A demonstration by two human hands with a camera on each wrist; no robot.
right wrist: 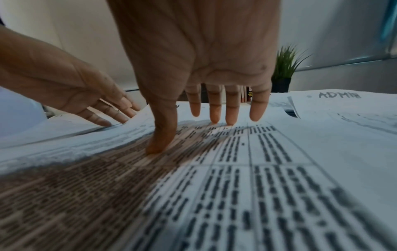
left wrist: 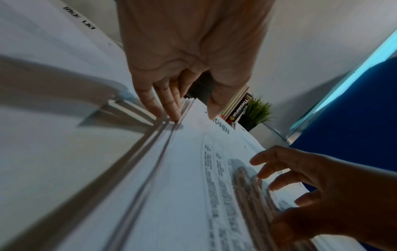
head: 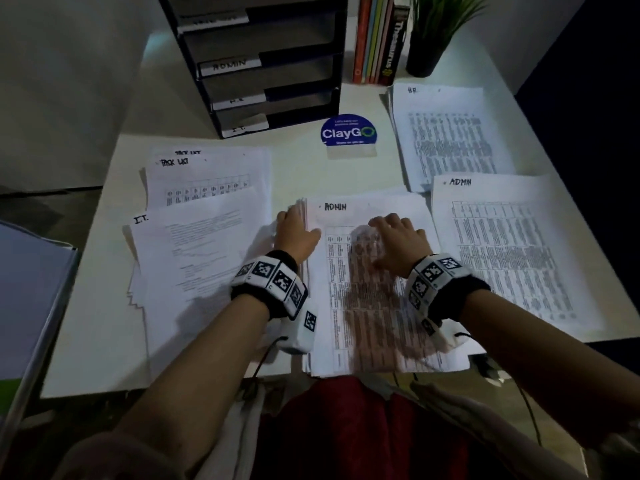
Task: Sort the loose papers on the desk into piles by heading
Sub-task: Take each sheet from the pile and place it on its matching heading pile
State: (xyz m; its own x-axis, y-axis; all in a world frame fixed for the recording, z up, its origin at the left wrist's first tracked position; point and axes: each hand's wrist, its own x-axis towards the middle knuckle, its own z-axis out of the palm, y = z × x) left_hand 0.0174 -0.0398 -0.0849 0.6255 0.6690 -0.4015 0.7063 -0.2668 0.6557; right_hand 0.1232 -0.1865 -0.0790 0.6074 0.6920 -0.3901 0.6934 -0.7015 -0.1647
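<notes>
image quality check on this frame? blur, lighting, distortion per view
Head view: dim, corners dark, right hand smeared by motion, ADMIN stack print soft. Left wrist view: strong wide-angle stretch, paper edges streak, left hand fairly sharp. Right wrist view: near table print blurred, fingers clear, hand shadow darkens the lower left.

At the back of the desk we see a black stack of letter trays with handwritten labels, one reading ADMIN. To its right stand a few upright books, the nearest with a dark spine, and just beside them a green plant in a black pot. In front of the trays lies a round blue ClayGo sticker. A pale folder sits at the left edge.
</notes>
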